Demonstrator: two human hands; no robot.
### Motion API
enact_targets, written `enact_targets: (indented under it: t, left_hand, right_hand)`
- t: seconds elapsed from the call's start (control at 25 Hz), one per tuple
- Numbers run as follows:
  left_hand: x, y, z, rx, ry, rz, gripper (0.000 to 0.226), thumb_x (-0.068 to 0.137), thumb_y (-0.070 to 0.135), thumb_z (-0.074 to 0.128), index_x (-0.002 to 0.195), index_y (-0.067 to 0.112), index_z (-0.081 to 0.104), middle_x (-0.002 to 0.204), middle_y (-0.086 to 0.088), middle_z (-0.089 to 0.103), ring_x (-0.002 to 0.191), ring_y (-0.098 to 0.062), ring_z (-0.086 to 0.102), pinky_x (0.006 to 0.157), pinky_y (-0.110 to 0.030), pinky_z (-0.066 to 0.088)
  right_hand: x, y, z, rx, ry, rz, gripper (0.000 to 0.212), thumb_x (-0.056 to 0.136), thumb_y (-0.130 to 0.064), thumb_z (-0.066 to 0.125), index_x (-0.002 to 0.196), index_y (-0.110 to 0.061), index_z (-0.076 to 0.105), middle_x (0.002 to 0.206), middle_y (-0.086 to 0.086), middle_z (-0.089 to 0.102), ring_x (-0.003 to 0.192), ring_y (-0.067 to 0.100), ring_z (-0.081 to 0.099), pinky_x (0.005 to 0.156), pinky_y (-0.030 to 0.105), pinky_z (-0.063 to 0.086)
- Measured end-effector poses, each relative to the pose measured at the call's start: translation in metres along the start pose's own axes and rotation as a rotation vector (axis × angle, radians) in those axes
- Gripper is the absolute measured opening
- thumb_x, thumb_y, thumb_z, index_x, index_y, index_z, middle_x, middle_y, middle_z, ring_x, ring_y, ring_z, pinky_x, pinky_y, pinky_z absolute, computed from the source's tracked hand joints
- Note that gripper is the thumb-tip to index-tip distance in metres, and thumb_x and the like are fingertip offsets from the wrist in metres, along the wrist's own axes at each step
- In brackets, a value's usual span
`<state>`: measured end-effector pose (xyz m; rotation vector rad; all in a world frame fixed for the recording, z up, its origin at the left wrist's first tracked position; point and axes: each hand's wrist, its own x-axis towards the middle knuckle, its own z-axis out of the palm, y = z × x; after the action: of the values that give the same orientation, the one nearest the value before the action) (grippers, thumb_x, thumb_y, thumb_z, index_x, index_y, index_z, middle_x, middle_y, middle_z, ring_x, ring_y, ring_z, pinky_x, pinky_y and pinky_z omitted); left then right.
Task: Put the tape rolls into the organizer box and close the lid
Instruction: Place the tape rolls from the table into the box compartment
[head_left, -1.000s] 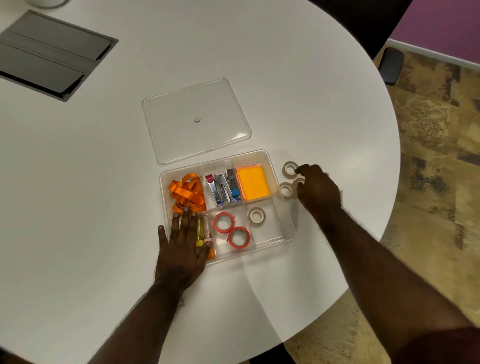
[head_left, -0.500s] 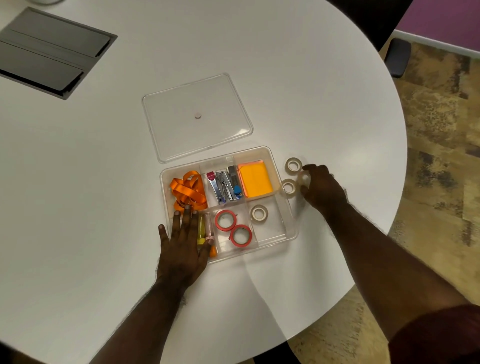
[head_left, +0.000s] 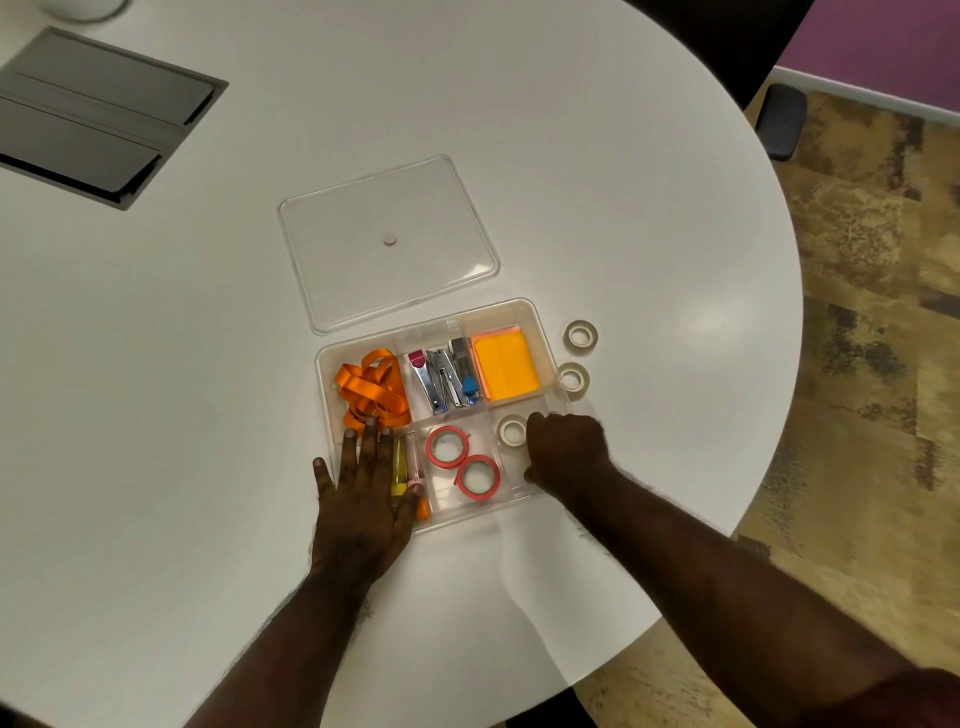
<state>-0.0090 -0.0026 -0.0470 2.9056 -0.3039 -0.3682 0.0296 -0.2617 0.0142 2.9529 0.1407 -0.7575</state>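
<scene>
The clear organizer box (head_left: 535, 325) sits open near the table's front edge. Its near middle compartment holds two red tape rolls (head_left: 448, 446) (head_left: 478, 475), and one beige tape roll (head_left: 511, 431) lies in the near right compartment. Two more beige rolls (head_left: 580, 335) (head_left: 573, 378) lie on the table just right of the box. My right hand (head_left: 569, 452) hovers over the near right compartment with fingers curled down around a beige roll that it hides. My left hand (head_left: 363, 483) lies flat on the box's near left corner, fingers spread. The clear lid (head_left: 363, 280) rests on the table behind the box.
The box also holds orange ribbon (head_left: 371, 392), staplers (head_left: 441, 379), orange sticky notes (head_left: 506, 366) and markers (head_left: 400, 462). A grey cable hatch (head_left: 93, 119) is set into the table at far left. The round table's edge curves close on the right, above patterned floor.
My right hand left the spot beside the loose rolls on the table and moved left and nearer, over the box's near right compartment. My left hand stayed on the box.
</scene>
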Motion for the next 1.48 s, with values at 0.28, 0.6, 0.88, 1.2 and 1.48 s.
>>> enact_targets:
  t: [0.28,0.6,0.88,1.2,1.48]
  left_hand:
    - [-0.001,0.000,0.000,-0.016,0.010,0.002,0.079,0.093,0.062,0.024,0.156,0.015,0.015,0.164,-0.008,0.012,0.150,-0.033,0.009,0.114,-0.068,0.012]
    - [-0.001,0.000,0.002,-0.009,0.006,-0.007,0.080,0.093,0.062,0.024,0.156,0.014,0.016,0.164,-0.008,0.012,0.151,-0.032,0.008,0.114,-0.070,0.013]
    - [-0.001,-0.001,0.003,-0.003,0.022,0.006,0.078,0.094,0.059,0.029,0.156,0.014,0.017,0.164,-0.008,0.011,0.151,-0.033,0.007,0.114,-0.069,0.013]
    - [0.000,0.000,0.003,-0.003,0.015,0.003,0.079,0.093,0.061,0.027,0.156,0.013,0.017,0.164,-0.009,0.012,0.150,-0.033,0.008,0.114,-0.069,0.013]
    - [0.000,0.000,0.003,0.002,0.017,0.003,0.079,0.093,0.060,0.028,0.156,0.013,0.017,0.164,-0.009,0.013,0.150,-0.034,0.010,0.113,-0.070,0.014]
  right_hand:
    - [0.009,0.007,-0.020,0.137,0.119,0.034,0.042,0.085,-0.046,0.065,0.110,-0.013,0.060,0.104,0.007,0.069,0.095,0.030,0.068,0.076,0.034,0.049]
    - [0.060,0.093,0.000,0.226,0.090,0.077,0.052,0.085,-0.019,0.063,0.134,-0.029,0.048,0.122,0.012,0.054,0.100,0.037,0.059,0.077,0.044,0.054]
    - [0.058,0.084,0.030,0.188,0.237,0.075,0.051,0.078,-0.027,0.072,0.125,-0.020,0.053,0.116,0.012,0.056,0.089,0.036,0.061,0.064,0.042,0.054]
    - [0.027,0.086,-0.020,0.420,0.322,0.048,0.056,0.078,-0.037,0.072,0.127,-0.025,0.047,0.121,0.006,0.055,0.095,0.034,0.063,0.072,0.038,0.050]
    - [-0.007,0.023,-0.002,0.190,0.197,-0.133,0.054,0.078,-0.037,0.075,0.124,-0.020,0.054,0.112,0.005,0.066,0.084,0.029,0.070,0.071,0.035,0.056]
